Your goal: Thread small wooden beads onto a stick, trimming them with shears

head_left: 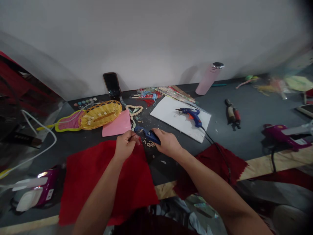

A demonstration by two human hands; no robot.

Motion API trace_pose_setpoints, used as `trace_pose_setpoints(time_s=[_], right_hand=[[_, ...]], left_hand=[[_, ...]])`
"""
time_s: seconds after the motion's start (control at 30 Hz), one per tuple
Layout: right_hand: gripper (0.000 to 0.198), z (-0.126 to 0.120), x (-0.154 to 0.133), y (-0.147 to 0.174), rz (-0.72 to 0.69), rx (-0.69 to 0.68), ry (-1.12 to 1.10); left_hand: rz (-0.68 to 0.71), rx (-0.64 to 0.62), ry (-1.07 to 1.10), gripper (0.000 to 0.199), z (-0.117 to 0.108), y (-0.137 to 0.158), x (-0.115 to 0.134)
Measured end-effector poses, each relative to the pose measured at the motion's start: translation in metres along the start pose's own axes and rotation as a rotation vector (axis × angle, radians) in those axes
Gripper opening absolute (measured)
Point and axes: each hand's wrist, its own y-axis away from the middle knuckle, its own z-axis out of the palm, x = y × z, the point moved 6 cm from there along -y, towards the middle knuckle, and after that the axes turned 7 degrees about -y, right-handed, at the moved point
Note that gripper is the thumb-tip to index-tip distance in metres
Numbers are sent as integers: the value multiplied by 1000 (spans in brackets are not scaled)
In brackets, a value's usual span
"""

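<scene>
In my right hand [166, 141] is a blue hand tool, pliers-like in shape [150, 135], its rounded head pointing left toward my other hand. My left hand [127, 143] is closed in a pinch by the tool's head, above the red cloth [97, 176]. Whatever its fingertips hold is too small to make out. Small pale pieces [149, 143] lie scattered on the dark table below the tool. Just beyond my hands lie a string of pale beads [135, 111] and a pink sheet [117, 125].
A yellow woven basket [104, 115] with small pale pieces stands left. A blue glue gun [192, 115] rests on a white board [163, 112], its cord running toward the front edge. A phone [111, 85] and pink bottle [207, 80] stand behind. Pliers [232, 114] lie right.
</scene>
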Motion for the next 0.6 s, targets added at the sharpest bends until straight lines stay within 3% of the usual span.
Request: trace_pose_setpoints(time_s=[0.3,0.6], right_hand=[[46,0,-1,1,15,20,-3],[54,-20,-9,-1,-161,86,-208]], left_hand=[[9,56,26,17,-1,2,-1],[49,148,-38,16,-1,7,13]])
